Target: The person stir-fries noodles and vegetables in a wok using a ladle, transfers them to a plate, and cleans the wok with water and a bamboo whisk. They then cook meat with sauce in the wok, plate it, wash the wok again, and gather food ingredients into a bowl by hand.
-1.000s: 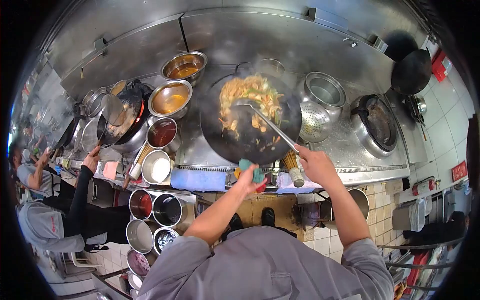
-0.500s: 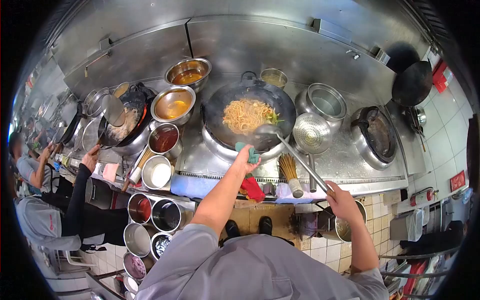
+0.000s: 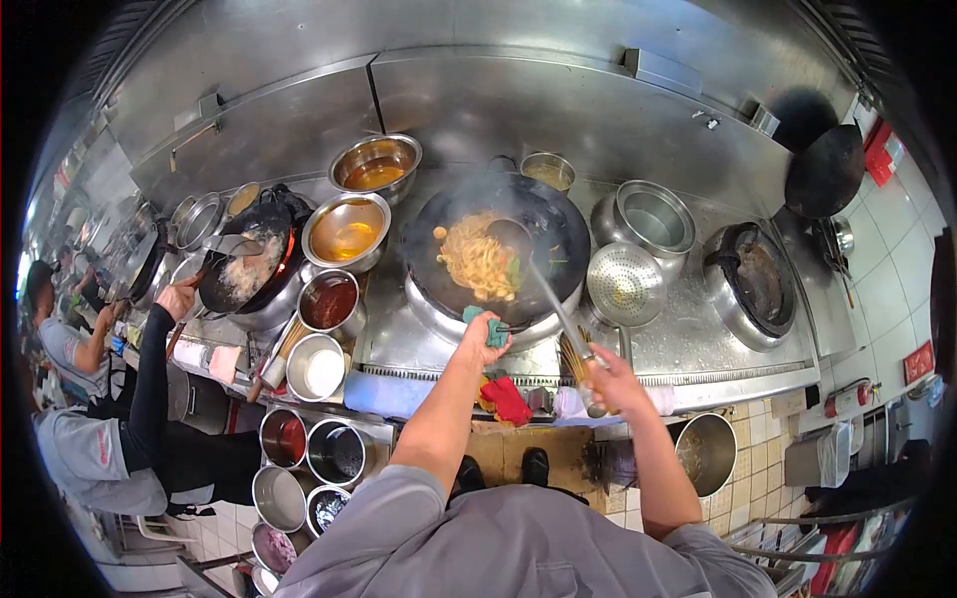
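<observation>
A long stainless-steel worktop (image 3: 698, 344) carries a large, round black metal wok (image 3: 560, 214), pale-brown noodles (image 3: 471, 259) in its middle.
Crowding the wok are a wide silver metal bowl of amber liquid (image 3: 344, 249) at left and a round, perforated grey metal strainer (image 3: 626, 286) at right; steam veils its far side. A long-handled silver metal ladle (image 3: 560, 307) dips into the noodles. A tan bristle brush (image 3: 575, 361) is partly hidden by the blurred right hand (image 3: 615, 385), its fingers clasping the ladle's handle. The left hand's (image 3: 484, 341) fingers grasp a crumpled green cloth (image 3: 495, 333) at the near rim; whatever lies beneath it is hard to make out.
</observation>
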`<control>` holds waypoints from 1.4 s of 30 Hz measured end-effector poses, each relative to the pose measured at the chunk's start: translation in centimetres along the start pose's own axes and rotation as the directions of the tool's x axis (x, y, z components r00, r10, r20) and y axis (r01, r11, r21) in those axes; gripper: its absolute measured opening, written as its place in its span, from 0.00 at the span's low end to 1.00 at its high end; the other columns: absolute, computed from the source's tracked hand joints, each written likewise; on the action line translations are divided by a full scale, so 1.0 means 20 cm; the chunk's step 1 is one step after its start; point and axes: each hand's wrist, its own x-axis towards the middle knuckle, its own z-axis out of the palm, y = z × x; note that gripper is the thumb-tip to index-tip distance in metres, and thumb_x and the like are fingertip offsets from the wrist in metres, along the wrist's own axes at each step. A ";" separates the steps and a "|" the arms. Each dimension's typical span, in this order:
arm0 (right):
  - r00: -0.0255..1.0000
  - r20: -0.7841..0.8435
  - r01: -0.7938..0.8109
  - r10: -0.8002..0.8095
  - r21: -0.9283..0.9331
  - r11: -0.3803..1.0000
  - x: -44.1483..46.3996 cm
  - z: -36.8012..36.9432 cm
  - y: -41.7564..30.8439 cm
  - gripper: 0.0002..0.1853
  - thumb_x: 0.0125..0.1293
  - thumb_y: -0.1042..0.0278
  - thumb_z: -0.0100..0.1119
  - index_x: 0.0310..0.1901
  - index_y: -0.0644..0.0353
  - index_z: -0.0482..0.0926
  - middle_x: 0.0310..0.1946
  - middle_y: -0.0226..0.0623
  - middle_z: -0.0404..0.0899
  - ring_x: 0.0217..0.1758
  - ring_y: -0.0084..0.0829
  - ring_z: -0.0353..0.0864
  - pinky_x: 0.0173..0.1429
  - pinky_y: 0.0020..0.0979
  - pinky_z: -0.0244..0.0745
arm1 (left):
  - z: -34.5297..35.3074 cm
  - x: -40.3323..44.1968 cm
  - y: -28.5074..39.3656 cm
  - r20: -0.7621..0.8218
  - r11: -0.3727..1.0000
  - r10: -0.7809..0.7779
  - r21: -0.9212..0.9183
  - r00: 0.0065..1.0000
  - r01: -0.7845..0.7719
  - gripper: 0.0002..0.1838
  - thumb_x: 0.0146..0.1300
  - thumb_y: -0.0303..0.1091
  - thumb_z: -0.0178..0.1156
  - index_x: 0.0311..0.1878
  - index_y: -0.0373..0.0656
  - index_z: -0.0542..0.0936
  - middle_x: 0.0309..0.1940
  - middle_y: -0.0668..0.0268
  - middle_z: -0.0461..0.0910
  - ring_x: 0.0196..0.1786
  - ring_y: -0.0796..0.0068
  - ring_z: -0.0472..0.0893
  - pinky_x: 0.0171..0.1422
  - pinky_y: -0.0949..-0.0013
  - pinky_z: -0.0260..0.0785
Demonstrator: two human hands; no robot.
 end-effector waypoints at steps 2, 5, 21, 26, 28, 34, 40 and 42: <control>0.992 -0.094 0.062 -0.078 -0.164 0.985 0.04 -0.04 -0.09 0.25 0.68 0.66 0.46 0.66 0.57 0.60 0.27 0.44 0.74 0.17 0.32 0.72 0.21 0.35 0.67 | -0.01 0.00 0.00 -0.023 1.000 -0.012 -0.007 1.000 0.012 0.08 0.56 0.36 0.53 0.35 0.42 0.71 0.29 0.60 0.72 0.31 0.64 0.73 0.33 0.62 0.74; 0.909 -0.167 0.280 -0.382 -0.433 0.857 0.51 -0.01 0.01 0.23 0.71 0.64 0.45 0.66 0.49 0.60 0.20 0.27 0.65 0.13 0.19 0.61 0.14 0.25 0.57 | -0.02 0.01 -0.01 0.029 1.000 -0.016 -0.022 0.999 0.017 0.08 0.54 0.36 0.55 0.35 0.44 0.71 0.29 0.62 0.72 0.31 0.64 0.72 0.34 0.63 0.71; 0.922 0.076 0.153 -0.378 -0.972 0.179 0.14 -0.42 -0.25 0.24 0.63 0.61 0.53 0.62 0.39 0.67 0.41 0.43 0.81 0.42 0.49 0.79 0.46 0.45 0.73 | 0.00 -0.01 -0.03 0.022 0.998 0.000 -0.065 1.000 0.002 0.05 0.56 0.35 0.55 0.31 0.46 0.71 0.28 0.65 0.72 0.30 0.69 0.72 0.32 0.66 0.73; 0.823 -0.115 0.248 -0.556 -0.808 0.534 0.54 -0.21 -0.10 0.24 0.66 0.62 0.48 0.63 0.57 0.65 0.42 0.49 0.80 0.42 0.49 0.80 0.49 0.42 0.73 | 0.02 -0.03 -0.03 0.017 0.998 0.015 -0.053 1.000 -0.014 0.06 0.55 0.35 0.56 0.31 0.45 0.71 0.27 0.65 0.72 0.30 0.69 0.72 0.33 0.66 0.73; 0.943 -0.202 0.123 -0.266 -0.530 0.839 0.56 0.01 -0.11 0.24 0.67 0.60 0.47 0.64 0.57 0.64 0.37 0.44 0.81 0.32 0.38 0.81 0.30 0.37 0.75 | 0.01 0.00 -0.03 0.019 0.998 -0.014 -0.068 1.000 0.015 0.06 0.55 0.35 0.56 0.31 0.45 0.71 0.27 0.65 0.72 0.30 0.69 0.72 0.33 0.66 0.73; 0.843 0.143 0.378 -0.518 -0.844 0.381 0.25 0.02 0.19 0.25 0.66 0.60 0.48 0.65 0.45 0.63 0.29 0.53 0.79 0.33 0.53 0.78 0.42 0.48 0.72 | 0.03 -0.07 -0.04 0.040 0.997 -0.002 -0.072 0.999 0.005 0.06 0.57 0.35 0.56 0.32 0.45 0.71 0.26 0.65 0.71 0.28 0.68 0.73 0.32 0.65 0.73; 0.948 0.049 0.140 -0.314 -0.952 0.274 -0.42 -0.06 -0.09 0.29 0.63 0.66 0.51 0.66 0.44 0.60 0.33 0.55 0.78 0.34 0.54 0.78 0.41 0.47 0.73 | 0.03 -0.07 -0.04 0.020 0.990 -0.060 -0.123 0.998 0.062 0.07 0.59 0.36 0.54 0.34 0.44 0.70 0.28 0.64 0.71 0.30 0.68 0.72 0.33 0.63 0.74; 0.901 0.113 0.284 -0.418 -0.883 0.374 -0.49 -0.06 -0.05 0.31 0.61 0.70 0.52 0.67 0.45 0.59 0.30 0.54 0.77 0.33 0.54 0.78 0.40 0.47 0.73 | 0.00 -0.05 -0.05 0.014 0.995 -0.023 -0.098 1.000 0.025 0.07 0.59 0.36 0.54 0.34 0.44 0.70 0.30 0.64 0.71 0.32 0.67 0.73 0.35 0.63 0.74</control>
